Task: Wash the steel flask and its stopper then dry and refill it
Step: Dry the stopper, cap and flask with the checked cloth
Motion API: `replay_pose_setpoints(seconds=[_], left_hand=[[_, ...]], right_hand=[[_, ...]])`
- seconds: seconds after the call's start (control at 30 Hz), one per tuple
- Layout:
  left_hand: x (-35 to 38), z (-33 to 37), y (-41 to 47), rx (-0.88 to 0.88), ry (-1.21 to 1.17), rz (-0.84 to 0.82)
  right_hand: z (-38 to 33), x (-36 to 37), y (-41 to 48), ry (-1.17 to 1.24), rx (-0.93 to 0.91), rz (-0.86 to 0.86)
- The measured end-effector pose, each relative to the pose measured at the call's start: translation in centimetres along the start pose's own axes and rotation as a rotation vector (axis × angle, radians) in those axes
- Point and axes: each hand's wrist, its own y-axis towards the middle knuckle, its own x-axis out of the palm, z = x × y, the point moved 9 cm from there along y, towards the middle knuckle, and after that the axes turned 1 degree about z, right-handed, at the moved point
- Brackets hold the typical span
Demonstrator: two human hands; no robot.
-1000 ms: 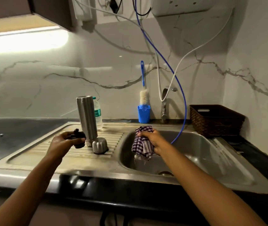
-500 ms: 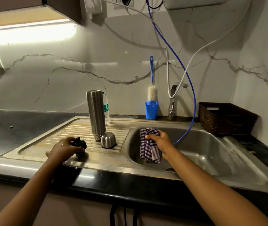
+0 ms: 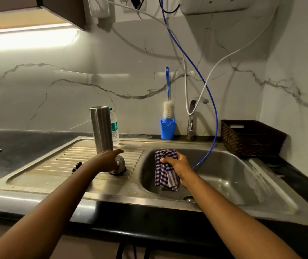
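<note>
Marble-walled sink surface (image 3: 37, 181): the left hand (image 3: 108, 161) closes over the steel cup (image 3: 120, 165) on the drainboard — steel flask (image 3: 101, 130) upright just behind, black stopper (image 3: 76, 166) beside the forearm. The right hand (image 3: 177, 164) grips a checked cloth (image 3: 163, 176) over the basin (image 3: 233, 176).

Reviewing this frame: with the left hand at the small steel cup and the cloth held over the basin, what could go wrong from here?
1. The left hand reaches for the steel cup right in front of the tall flask, which stands upright on the ribbed drainboard; a bump could topple it.
2. The black stopper lies beside the left forearm and might get swept off.
3. The checked cloth in the right hand hangs low in the sink basin and could pick up water.
</note>
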Motion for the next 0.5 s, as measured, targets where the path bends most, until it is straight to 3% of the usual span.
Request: replay_pose_setpoints(seconds=[0.1,0.2,0.27,0.37,0.5], left_hand=[[1.1,-0.2,1.3,-0.049,0.061,-0.071],[0.4,0.5,1.7,-0.029,0.081,0.007],[-0.4,1.9,1.8,-0.001,-0.03,0.103],[-0.6,5.9,2.0,0.05,-0.524,0.14],[1.8,10.9,3.2,0.002,-1.277,0.017]], right_hand=[[0.0,-0.3,0.2,-0.031,0.01,0.018],[-0.6,-0.9,0.3,-0.046,0.0,0.046],[-1.5,-1.9,0.5,-0.033,-0.023,0.101],[-2.9,-4.2,1.0,-0.029,-0.054,0.197],[-4.3,-7.5,1.9,-0.117,-0.073,0.251]])
